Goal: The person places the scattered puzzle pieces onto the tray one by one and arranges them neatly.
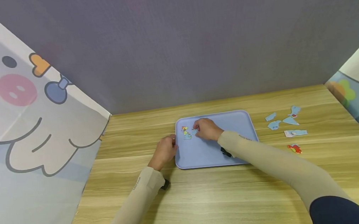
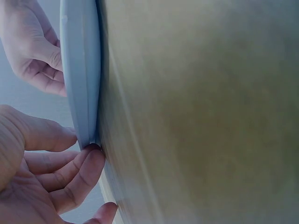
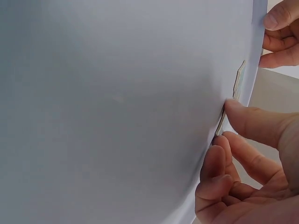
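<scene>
Nearest to us, two beige sleeves (image 1: 130, 207) reach across the wood-grain table (image 1: 213, 205). Beyond them, well to the right, we see a red piece (image 1: 295, 148) on the wood, then a pale strip (image 1: 296, 132), then a loose group of light-blue scraps (image 1: 274, 125), two of them close together.

At the pale blue tray (image 1: 202, 156), the left hand (image 1: 164, 150) pinches the left rim between thumb and fingertips. Farther in, the right hand (image 1: 207, 128) hangs over the tray, its thumb and fingertips grasping a small light-blue piece (image 1: 194, 132); we cannot tell whether that piece touches the tray floor. Just left of it, near the rim, we find a patterned cluster (image 1: 186, 133) lying in the tray.

Behind everything we have a grey wall (image 1: 205, 45), with a cartoon-printed panel (image 1: 19, 151) to its left.
</scene>
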Motion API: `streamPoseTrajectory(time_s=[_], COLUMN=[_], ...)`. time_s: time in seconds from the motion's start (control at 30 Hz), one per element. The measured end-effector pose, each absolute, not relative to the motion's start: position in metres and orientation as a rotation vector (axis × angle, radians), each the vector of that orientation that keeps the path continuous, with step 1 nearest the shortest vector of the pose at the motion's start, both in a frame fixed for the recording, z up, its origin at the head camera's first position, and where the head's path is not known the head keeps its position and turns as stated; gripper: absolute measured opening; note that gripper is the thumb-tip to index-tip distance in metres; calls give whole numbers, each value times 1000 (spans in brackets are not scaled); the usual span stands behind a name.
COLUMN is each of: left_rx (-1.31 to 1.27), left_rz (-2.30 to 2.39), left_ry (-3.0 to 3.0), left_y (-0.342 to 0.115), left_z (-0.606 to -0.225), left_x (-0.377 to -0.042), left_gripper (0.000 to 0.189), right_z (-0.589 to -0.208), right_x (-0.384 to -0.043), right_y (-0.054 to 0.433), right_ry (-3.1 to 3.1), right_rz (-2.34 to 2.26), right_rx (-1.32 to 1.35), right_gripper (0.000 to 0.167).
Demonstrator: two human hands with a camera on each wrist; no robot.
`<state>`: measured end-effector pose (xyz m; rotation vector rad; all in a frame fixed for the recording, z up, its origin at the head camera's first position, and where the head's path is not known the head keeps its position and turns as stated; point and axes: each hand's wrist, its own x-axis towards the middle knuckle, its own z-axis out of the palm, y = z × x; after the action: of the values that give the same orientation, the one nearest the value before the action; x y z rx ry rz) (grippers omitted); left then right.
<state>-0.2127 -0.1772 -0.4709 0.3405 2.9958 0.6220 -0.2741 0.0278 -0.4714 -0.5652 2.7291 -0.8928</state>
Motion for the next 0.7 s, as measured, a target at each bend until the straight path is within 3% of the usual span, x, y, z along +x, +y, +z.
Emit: streamPoseTrajectory(time_s=[0.2,0.37,0.7], left_rx=[354,363,346], left_rz=[627,646,653], left_ry=[3002,3006,2992], left_y=[-178,-178,-179], left_z=[-471,-471,-471], left_x=[-213,-214,-212], left_gripper=[32,18,29], right_z=[-470,-464,-448], right_x=[-273,-269,-257], right_y=[31,37,59], right_ry=[2744,2754,2769], right_rz=[-897,-897,-880], right_rx=[-599,-616,-629], right_gripper=[34,36,32])
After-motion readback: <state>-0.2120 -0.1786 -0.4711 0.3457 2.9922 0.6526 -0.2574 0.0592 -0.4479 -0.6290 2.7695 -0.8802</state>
